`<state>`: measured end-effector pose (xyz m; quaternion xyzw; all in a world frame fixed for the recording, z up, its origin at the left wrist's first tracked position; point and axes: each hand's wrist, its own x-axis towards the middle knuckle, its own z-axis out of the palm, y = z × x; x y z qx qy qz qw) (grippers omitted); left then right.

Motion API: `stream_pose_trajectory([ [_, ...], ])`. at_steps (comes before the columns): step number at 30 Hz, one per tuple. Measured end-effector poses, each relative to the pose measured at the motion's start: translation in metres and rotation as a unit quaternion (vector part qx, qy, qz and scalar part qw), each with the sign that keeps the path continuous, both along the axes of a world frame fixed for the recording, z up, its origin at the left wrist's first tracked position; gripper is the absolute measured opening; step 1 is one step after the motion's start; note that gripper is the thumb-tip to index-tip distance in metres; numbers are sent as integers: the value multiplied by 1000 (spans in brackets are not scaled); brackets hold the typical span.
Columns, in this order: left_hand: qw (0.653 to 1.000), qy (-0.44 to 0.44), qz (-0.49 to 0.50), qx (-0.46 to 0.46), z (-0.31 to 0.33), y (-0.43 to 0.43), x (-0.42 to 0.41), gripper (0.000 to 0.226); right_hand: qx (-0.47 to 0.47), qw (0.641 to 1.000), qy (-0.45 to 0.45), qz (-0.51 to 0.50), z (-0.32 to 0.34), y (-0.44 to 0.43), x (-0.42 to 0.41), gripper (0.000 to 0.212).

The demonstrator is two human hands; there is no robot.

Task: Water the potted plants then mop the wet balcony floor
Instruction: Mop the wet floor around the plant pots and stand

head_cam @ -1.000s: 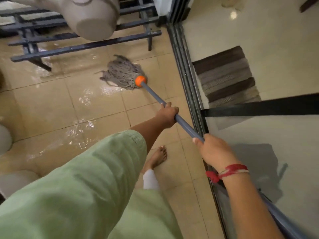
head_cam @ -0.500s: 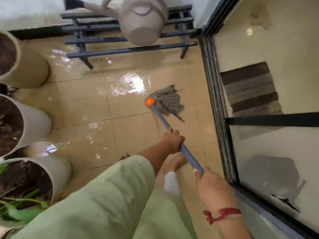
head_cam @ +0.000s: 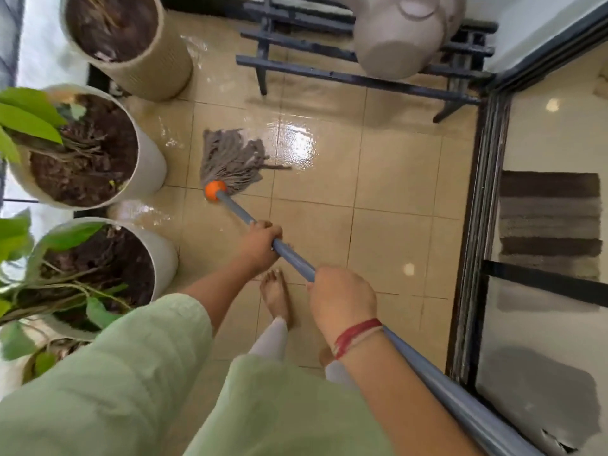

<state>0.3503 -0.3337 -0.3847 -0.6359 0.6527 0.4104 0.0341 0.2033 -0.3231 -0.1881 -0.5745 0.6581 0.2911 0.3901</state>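
While mopping is underway: watering looks finished, potted plants (head_cam: pixel 164 258) along the left edge of the balcony floor (head_cam: pixel 394 179).
Mop head (head_cam: pixel 230 158): flat on tiles beside the middle pot (head_cam: pixel 149 166).
Hands: left hand (head_cam: pixel 260 243) and right hand (head_cam: pixel 342 301), fingers clamped round the handle (head_cam: pixel 294 258).
Remaining: wet sheen (head_cam: pixel 297 144) ahead.

Three plant pots, one mop (head_cam: pixel 233 159), one watering can (head_cam: pixel 401 37).
The pots are one woven pot (head_cam: pixel 164 67) and two white: the middle white pot (head_cam: pixel 151 166) and the near white pot (head_cam: pixel 166 258). There is also one dark slatted rack (head_cam: pixel 329 75), one striped mat (head_cam: pixel 549 222), two hands, the left hand (head_cam: pixel 260 245) and the right hand (head_cam: pixel 342 301), and one red wrist thread (head_cam: pixel 357 334).
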Motion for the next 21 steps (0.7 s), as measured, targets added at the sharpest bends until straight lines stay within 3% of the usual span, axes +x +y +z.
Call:
stream_pose_trajectory([
  [6, 982, 46, 181, -28, 5, 48, -36, 21, 28, 998, -24, 59, 13, -4, -31, 29],
  [8, 979, 44, 196, -20, 8, 55, -71, 22, 26, 998, -18, 61, 16, 3, -65, 28],
  [14, 996, 61, 59, -21, 6, 39, -196, 4, 18, 999, 31, -9, 6, 22, -192, 27],
  [18, 998, 57, -8, -35, -11, 21, -273, 24, -15, 996, 32, -78, -8, 39, -265, 30],
  [21, 990, 59, -125, -31, -22, 14, -334, 28, -29, 986, 32, -160, -16, 71, -318, 32],
])
